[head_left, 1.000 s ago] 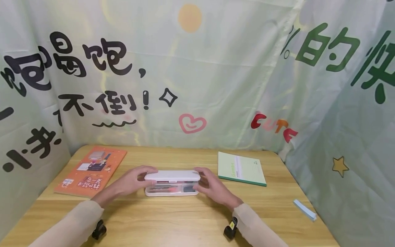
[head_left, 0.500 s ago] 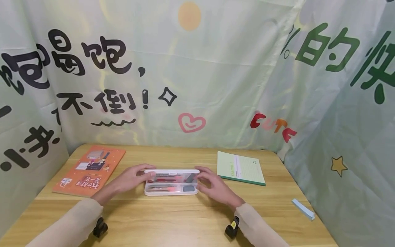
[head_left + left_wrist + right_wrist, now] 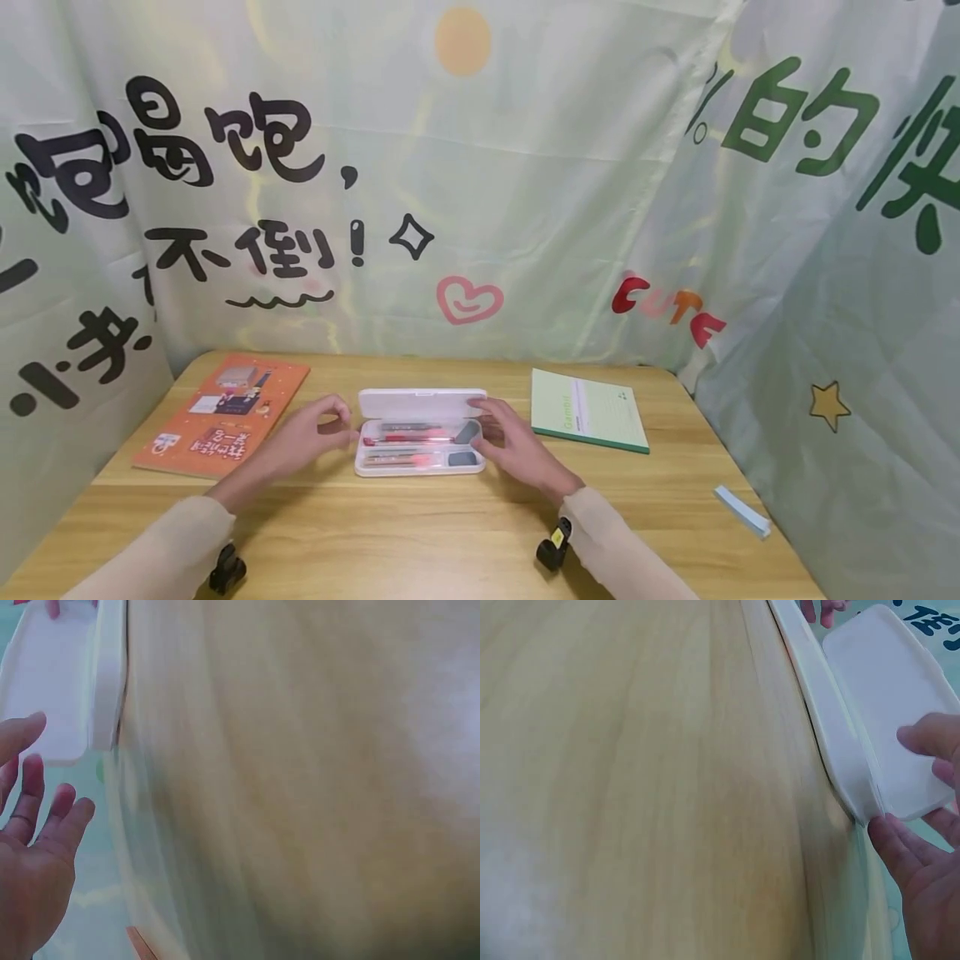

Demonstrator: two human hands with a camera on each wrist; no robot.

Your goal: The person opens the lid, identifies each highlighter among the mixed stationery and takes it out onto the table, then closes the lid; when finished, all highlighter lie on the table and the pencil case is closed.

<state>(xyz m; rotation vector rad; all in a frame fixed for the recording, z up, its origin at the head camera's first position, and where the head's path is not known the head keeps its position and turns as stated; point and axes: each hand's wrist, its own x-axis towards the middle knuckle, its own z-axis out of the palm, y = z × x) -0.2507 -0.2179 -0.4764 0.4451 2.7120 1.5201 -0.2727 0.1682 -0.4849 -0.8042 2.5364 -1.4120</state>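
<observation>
Pale cloth (image 3: 540,167) hangs behind the table (image 3: 420,542), where the case (image 3: 420,472) lies with long axis left to right, lid (image 3: 416,405) raised at the far side. The left hand (image 3: 303,437), fingers spread, is beside its left end; the right hand (image 3: 522,450), fingers apart, touches its right end.

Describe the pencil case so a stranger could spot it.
On the wooden table, find the person's left hand and right hand. Between them lies the pencil case, a long white box with its lid raised. The orange book and green notebook lie flat; only the case is open, showing pens.
</observation>
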